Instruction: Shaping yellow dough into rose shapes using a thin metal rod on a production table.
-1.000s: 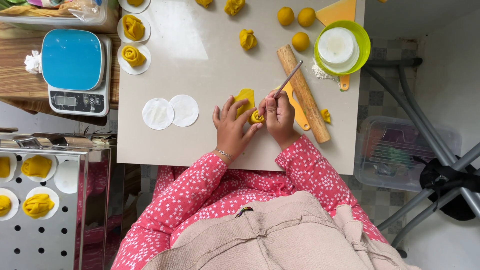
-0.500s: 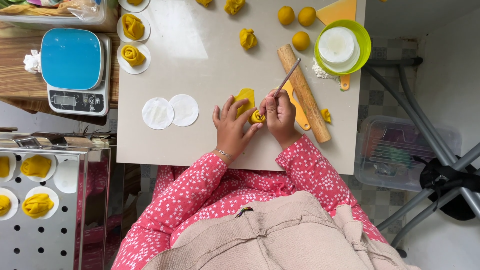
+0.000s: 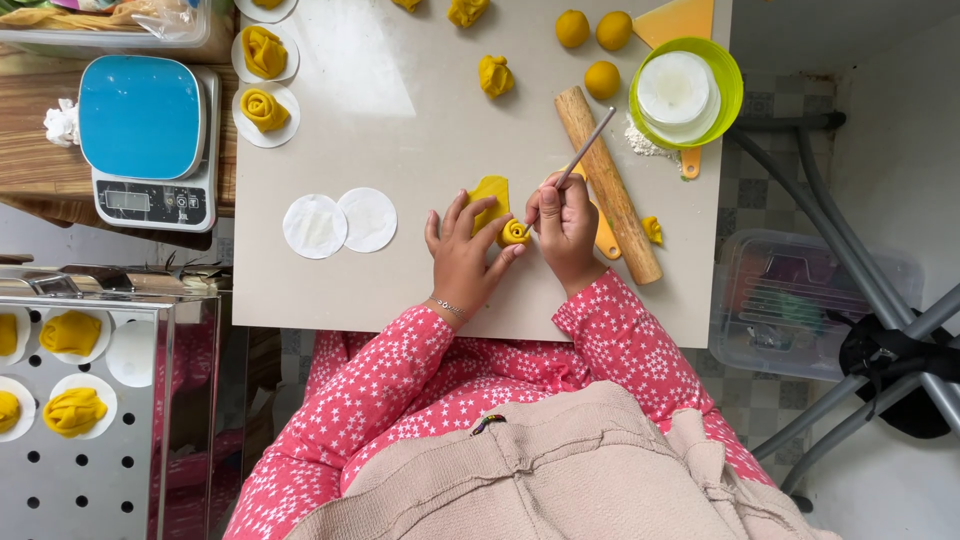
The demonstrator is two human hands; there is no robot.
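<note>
My left hand point(image 3: 462, 252) rests on the white board point(image 3: 400, 130), fingers spread, thumb and forefinger touching a small yellow dough roll point(image 3: 515, 233). A flat piece of yellow dough point(image 3: 489, 196) lies under the fingertips. My right hand point(image 3: 564, 226) grips a thin stick point(image 3: 585, 149) whose lower tip meets the dough roll. A wooden rolling pin point(image 3: 607, 184) lies just right of that hand, over an orange-handled scraper point(image 3: 607, 234).
Two round white papers point(image 3: 340, 222) lie left of my hands. Shaped dough roses point(image 3: 264, 108) sit on papers at the upper left, by a blue kitchen scale point(image 3: 145, 140). Dough balls point(image 3: 602, 78) and a green bowl point(image 3: 733, 85) are upper right. A perforated steamer tray point(image 3: 90, 460) is lower left.
</note>
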